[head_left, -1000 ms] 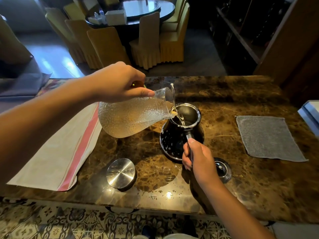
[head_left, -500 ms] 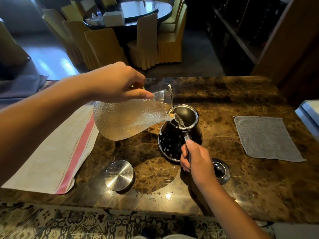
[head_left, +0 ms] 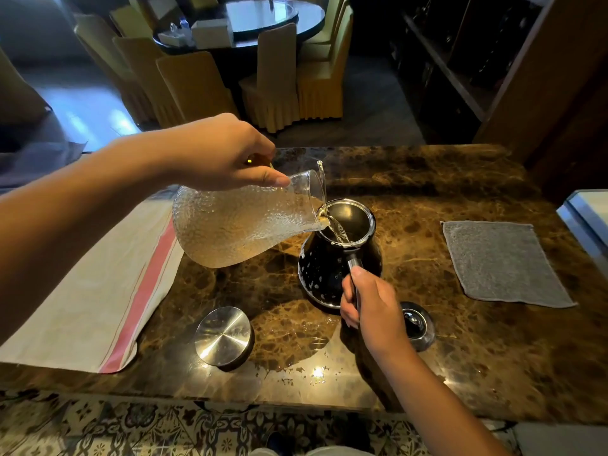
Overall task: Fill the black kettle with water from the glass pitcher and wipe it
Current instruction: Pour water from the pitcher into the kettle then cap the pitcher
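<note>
The black kettle (head_left: 324,268) stands open-topped on the brown marble table (head_left: 427,179). My right hand (head_left: 371,307) grips its slim metal handle from the near side. My left hand (head_left: 217,153) holds the textured glass pitcher (head_left: 240,225) by its neck, tipped on its side with the spout over the kettle's mouth. A thin stream of water runs from the spout into the kettle. A grey cloth (head_left: 500,261) lies flat to the right of the kettle.
A round steel lid (head_left: 223,335) lies at the front left, a small dark lid (head_left: 416,324) beside my right wrist. A white towel with a red stripe (head_left: 98,291) covers the table's left part. Yellow-covered chairs (head_left: 269,80) stand beyond the far edge.
The pitcher has tipped a little further and water keeps running into the kettle. Both hands keep their holds.
</note>
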Tool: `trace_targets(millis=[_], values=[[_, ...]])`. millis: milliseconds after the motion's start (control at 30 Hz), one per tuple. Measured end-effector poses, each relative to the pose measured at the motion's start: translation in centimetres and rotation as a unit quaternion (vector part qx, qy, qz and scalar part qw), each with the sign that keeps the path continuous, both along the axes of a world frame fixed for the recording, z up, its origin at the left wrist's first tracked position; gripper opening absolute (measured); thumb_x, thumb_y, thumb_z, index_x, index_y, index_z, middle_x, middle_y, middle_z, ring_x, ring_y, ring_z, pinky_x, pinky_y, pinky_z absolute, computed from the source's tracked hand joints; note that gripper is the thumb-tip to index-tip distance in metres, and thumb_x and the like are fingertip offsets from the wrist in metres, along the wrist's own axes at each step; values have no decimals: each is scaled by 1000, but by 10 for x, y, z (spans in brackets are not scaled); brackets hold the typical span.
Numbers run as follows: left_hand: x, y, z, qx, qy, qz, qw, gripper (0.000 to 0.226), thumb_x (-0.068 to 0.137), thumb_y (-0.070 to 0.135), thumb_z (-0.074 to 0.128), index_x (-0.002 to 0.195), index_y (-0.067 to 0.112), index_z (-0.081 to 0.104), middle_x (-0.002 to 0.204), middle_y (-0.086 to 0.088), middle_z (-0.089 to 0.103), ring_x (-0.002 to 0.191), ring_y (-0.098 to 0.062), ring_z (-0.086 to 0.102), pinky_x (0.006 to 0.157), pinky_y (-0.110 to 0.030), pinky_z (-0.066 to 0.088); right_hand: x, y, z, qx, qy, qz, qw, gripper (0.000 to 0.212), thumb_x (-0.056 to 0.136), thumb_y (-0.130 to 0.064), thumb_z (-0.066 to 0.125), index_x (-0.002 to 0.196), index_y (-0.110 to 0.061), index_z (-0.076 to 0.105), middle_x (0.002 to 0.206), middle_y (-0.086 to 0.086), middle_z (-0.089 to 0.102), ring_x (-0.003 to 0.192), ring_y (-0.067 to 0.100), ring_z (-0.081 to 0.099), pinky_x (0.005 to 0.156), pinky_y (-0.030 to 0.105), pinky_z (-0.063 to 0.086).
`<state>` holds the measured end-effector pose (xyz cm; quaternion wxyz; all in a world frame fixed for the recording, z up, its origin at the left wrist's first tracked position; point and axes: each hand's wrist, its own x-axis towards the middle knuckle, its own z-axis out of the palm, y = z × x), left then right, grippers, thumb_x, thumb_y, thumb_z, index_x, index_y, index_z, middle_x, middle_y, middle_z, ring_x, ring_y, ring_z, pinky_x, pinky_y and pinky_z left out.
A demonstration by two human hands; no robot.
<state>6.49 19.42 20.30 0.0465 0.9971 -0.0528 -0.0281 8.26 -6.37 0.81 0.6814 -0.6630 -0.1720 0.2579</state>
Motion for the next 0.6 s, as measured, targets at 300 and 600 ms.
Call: trace_targets(millis=[300,600], values=[[4,3,-1,12,11,2,1000,66,77,77,40,86,17,66,68,2,61,60,-11,58,54,-21,36,1,0,1,-2,-3,-2,1000,57,85,-56,46,69,-1,40,51,2,36,49,20,31,53,36,26],[6,3,0,16,14,-4,1000,62,77,77,39,81,19,62,68,1,60,60,-13,58,55,-23,37,-1,0,2,-12,-9,-2,1000,58,86,-56,44,69,-1,40,50,2,37,51,23,32,58,43,29]])
